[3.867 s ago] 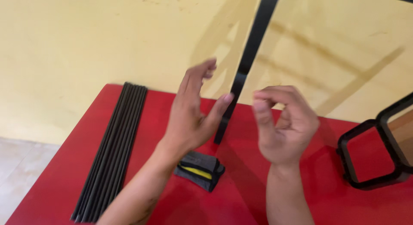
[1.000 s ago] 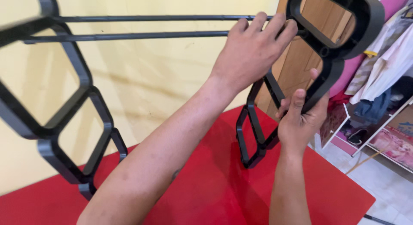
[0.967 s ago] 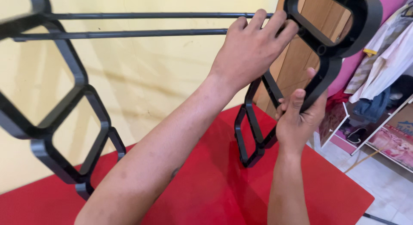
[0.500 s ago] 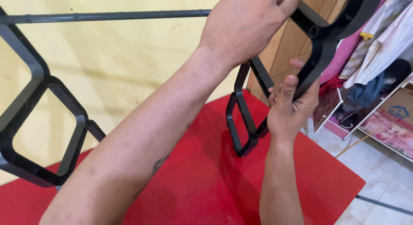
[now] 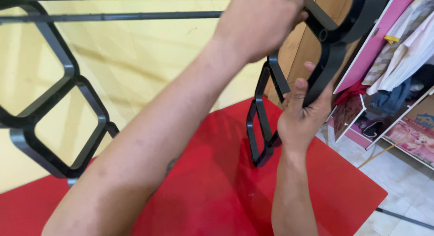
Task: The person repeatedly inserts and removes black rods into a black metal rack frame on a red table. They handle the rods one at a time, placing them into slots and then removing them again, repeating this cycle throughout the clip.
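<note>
The black side frame [image 5: 332, 46] is held up above the red table [image 5: 217, 195], gripped by the right hand [image 5: 303, 114]; the left hand [image 5: 257, 23] is closed over the rods [image 5: 135, 14], which could slip from their sockets if tilted

A single head-worn view looks forward and slightly downward from the person's own eye level, very near the raised arms; the left hand [image 5: 260, 26] fills the upper middle, the right hand [image 5: 303, 114] sits right of centre; the red table [image 5: 217, 191] lies below, a yellow wall [image 5: 149, 60] stands behind, open shelves [image 5: 398, 105] at the right edge
</note>
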